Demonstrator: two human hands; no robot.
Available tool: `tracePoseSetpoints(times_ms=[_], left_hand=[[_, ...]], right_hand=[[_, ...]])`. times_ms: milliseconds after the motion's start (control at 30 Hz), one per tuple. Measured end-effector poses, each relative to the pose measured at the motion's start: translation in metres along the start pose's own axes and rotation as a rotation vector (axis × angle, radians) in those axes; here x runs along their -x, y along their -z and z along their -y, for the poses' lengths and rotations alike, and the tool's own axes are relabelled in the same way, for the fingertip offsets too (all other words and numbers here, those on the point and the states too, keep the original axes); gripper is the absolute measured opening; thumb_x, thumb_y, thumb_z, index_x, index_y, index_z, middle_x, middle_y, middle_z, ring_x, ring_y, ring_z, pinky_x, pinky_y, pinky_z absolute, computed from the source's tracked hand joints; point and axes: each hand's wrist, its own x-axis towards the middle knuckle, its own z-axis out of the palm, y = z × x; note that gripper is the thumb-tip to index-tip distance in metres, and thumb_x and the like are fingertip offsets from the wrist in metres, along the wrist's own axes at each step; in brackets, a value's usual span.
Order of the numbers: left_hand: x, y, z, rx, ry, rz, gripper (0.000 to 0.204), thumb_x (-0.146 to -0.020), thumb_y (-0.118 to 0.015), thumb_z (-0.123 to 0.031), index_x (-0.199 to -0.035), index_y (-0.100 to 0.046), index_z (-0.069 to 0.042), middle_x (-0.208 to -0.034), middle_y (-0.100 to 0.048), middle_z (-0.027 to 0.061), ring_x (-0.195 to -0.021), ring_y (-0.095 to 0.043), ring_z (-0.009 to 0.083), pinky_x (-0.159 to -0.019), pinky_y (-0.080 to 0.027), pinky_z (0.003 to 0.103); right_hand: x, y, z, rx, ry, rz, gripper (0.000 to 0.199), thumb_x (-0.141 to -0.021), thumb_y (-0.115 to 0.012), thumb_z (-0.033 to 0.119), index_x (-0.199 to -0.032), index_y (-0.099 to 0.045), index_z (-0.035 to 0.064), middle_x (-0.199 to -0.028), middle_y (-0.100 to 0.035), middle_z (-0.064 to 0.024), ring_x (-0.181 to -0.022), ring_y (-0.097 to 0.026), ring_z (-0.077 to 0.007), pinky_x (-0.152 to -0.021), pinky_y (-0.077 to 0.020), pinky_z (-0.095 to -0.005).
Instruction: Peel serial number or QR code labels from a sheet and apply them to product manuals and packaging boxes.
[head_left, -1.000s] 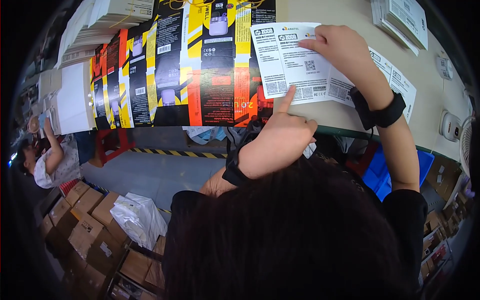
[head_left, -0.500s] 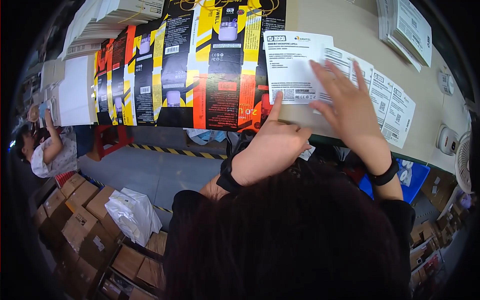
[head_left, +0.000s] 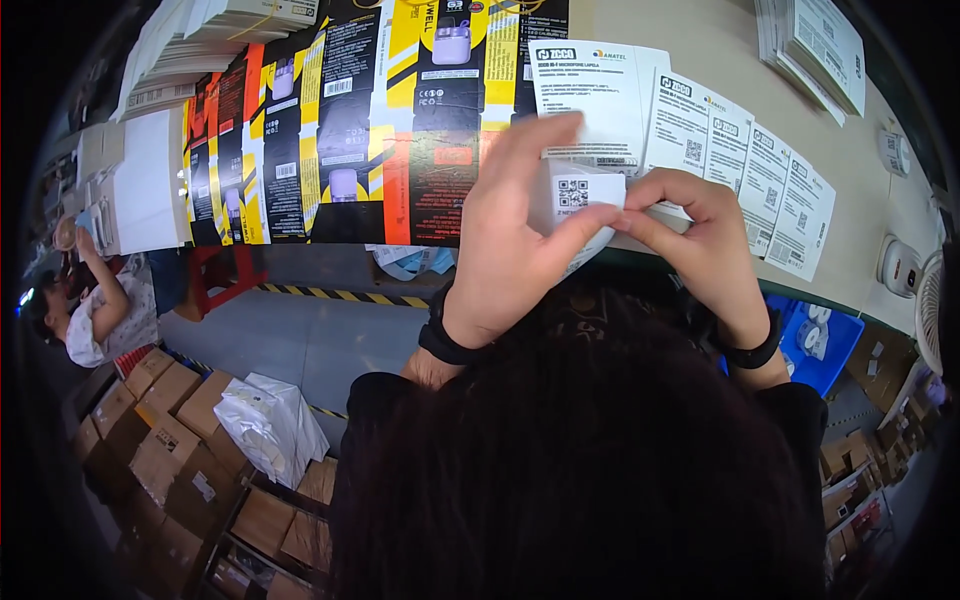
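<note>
The left hand held the label at its thumb, blurred upper fingers raised wide, while the right hand pinched the label's right edge narrowly. Beyond the label lay cards, one partly blocked by those fingers; printed sheets lay left of it.

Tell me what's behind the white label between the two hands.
Behind the label, the upper part of a white printed sheet shows. Its lower left is covered by the left hand and label, hiding any print there.
</note>
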Motion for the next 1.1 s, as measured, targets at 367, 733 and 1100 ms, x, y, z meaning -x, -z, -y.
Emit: tracePoseSetpoints(times_ms=[367,733,1100], left_hand=[[0.002,0.022,-0.001,0.038,0.412,0.371,0.014,-0.072,-0.065,-0.009,-0.076,-0.06,0.004,-0.057,-0.055,0.0131,-0.046,-0.053,0.02,-0.078,-0.048,0.03],[0.023,0.013,0.019,-0.277,-0.16,0.887,0.014,-0.077,-0.058,-0.014,-0.072,-0.054,-0.002,-0.055,-0.053,0.0106,-0.056,-0.056,0.0279,-0.102,-0.027,0.043],[0.021,0.015,0.023,-0.376,-0.175,1.025,0.014,-0.078,-0.057,-0.015,-0.075,-0.053,-0.003,-0.059,-0.053,0.011,-0.062,-0.057,0.0279,-0.105,-0.022,0.043]], right_hand=[[-0.006,-0.009,-0.007,-0.044,0.137,-0.149,0.006,-0.077,-0.063,0.005,-0.079,-0.058,0.0014,-0.076,-0.058,-0.0018,-0.071,-0.054,-0.0097,-0.069,-0.042,-0.0206],[-0.051,0.026,-0.025,0.001,-0.127,-0.128,0.01,-0.083,-0.057,0.013,-0.077,-0.054,0.0056,-0.066,-0.057,0.0012,-0.059,-0.051,-0.0037,-0.052,-0.0376,-0.0168],[-0.063,0.027,-0.021,0.113,-0.21,-0.065,0.011,-0.081,-0.059,0.014,-0.077,-0.055,0.0052,-0.06,-0.058,0.0005,-0.054,-0.051,-0.0041,-0.047,-0.0372,-0.0167]])
